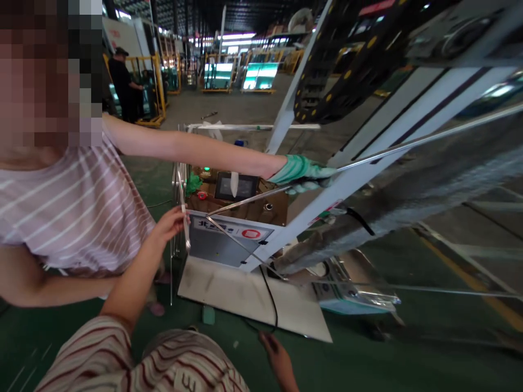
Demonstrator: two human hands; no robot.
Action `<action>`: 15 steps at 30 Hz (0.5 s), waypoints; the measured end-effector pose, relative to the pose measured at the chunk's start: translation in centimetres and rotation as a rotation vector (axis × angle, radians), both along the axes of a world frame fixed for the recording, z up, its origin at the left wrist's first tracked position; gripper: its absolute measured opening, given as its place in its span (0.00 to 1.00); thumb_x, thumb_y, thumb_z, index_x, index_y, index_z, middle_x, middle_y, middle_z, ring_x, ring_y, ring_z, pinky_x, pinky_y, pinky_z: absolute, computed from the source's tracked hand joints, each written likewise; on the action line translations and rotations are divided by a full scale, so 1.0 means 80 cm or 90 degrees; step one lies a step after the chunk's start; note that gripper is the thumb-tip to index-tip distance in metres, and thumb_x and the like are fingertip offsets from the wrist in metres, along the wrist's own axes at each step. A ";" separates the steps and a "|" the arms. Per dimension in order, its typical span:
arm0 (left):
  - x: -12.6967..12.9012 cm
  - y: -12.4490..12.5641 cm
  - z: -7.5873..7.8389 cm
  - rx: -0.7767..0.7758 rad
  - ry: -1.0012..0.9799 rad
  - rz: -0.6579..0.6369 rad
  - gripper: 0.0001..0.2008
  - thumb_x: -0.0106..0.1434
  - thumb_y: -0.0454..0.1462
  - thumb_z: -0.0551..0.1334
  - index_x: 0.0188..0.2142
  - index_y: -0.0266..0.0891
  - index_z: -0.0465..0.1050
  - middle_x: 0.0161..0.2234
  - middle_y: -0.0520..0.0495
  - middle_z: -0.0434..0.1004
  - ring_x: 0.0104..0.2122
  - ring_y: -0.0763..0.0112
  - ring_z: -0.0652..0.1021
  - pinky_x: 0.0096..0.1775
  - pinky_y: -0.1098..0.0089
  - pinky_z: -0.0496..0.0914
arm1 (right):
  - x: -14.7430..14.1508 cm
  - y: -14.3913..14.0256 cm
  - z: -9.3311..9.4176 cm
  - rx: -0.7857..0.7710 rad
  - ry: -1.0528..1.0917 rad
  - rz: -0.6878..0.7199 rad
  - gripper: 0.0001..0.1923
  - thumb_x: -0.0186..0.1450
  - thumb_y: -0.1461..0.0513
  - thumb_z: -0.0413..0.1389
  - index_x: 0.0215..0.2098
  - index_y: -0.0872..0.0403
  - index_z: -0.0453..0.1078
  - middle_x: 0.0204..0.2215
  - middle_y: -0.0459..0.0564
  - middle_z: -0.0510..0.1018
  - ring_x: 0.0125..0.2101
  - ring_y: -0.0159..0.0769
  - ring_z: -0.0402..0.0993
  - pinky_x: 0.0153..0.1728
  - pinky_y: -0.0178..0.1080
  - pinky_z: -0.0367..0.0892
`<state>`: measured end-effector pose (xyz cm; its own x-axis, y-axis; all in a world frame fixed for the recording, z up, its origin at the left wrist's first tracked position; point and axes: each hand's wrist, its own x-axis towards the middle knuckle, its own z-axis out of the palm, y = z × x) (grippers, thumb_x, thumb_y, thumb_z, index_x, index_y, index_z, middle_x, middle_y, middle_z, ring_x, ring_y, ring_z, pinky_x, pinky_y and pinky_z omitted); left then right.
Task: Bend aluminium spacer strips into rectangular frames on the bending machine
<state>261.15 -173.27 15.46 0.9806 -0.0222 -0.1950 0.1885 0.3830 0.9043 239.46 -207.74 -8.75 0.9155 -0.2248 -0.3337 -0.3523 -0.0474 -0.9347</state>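
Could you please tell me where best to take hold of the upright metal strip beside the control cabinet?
Pinch the upright metal strip on its thin shaft near mid-height, coming from the left. It stands close against the control cabinet, so only that side is open. The left hand appears to pinch it there.

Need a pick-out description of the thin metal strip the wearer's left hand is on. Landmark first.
Start at the grey machine cabinet with the red-ringed label, under the dark touchscreen. At its left edge the person's left hand pinches a thin metal strip that stands nearly upright. The other strips, including the long one under the co-worker's green-gloved hand, run slanted or level; this is the only one bare fingers touch.
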 end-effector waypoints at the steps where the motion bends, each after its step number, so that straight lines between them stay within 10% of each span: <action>1: -0.025 -0.006 -0.008 -0.021 0.009 0.004 0.21 0.57 0.28 0.67 0.51 0.36 0.72 0.34 0.48 0.78 0.28 0.76 0.78 0.35 0.72 0.77 | 0.021 0.007 0.016 -0.014 -0.027 0.053 0.20 0.49 0.38 0.63 0.27 0.42 0.76 0.31 0.54 0.80 0.38 0.58 0.79 0.44 0.61 0.73; 8: -0.124 -0.042 -0.029 -0.088 0.039 -0.020 0.24 0.59 0.28 0.66 0.55 0.38 0.68 0.38 0.46 0.75 0.31 0.74 0.78 0.36 0.69 0.78 | 0.185 0.142 0.215 -0.117 -0.397 0.325 0.14 0.64 0.53 0.55 0.40 0.50 0.79 0.41 0.54 0.82 0.43 0.44 0.77 0.47 0.48 0.70; 15: -0.155 -0.046 -0.034 -0.047 0.046 -0.086 0.40 0.55 0.29 0.70 0.64 0.48 0.59 0.38 0.49 0.75 0.32 0.71 0.78 0.36 0.67 0.78 | 0.237 0.217 0.263 -0.193 -0.255 0.370 0.09 0.61 0.60 0.60 0.34 0.57 0.80 0.30 0.50 0.82 0.31 0.34 0.74 0.35 0.35 0.67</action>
